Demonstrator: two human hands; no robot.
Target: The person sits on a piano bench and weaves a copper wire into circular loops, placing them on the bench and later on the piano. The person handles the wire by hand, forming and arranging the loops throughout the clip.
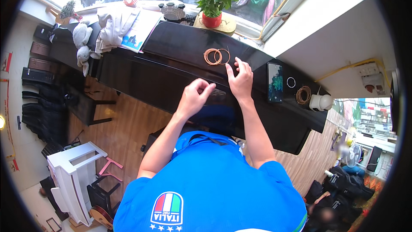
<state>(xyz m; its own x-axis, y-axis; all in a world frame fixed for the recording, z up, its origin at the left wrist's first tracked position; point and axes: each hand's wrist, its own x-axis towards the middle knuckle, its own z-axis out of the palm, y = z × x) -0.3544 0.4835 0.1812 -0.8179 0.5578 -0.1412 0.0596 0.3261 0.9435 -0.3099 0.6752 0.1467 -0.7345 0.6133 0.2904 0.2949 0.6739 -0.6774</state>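
A loose coil of copper-coloured wire [220, 56] lies on the glossy black surface [180, 43], just beyond my hands. My right hand [241, 79] hovers beside the coil's right end, its thumb and fingers apart with nothing visible between them. Closer to me and to the left, my left hand [195, 96] is closed, thumb and fingertips pressed together; whatever they hold, if anything, is too small to make out. To the right of my right hand, a dark phone [275, 82] with a lit screen rests on the same surface.
Right of the phone are a thin white ring [287, 82], a brown coil [298, 96] and a white camera-like device [321, 102]. A potted plant [211, 20] stands at the window. Papers [136, 34], cloth [112, 28] and a grey plush toy [81, 38] lie left. Another person sits lower right.
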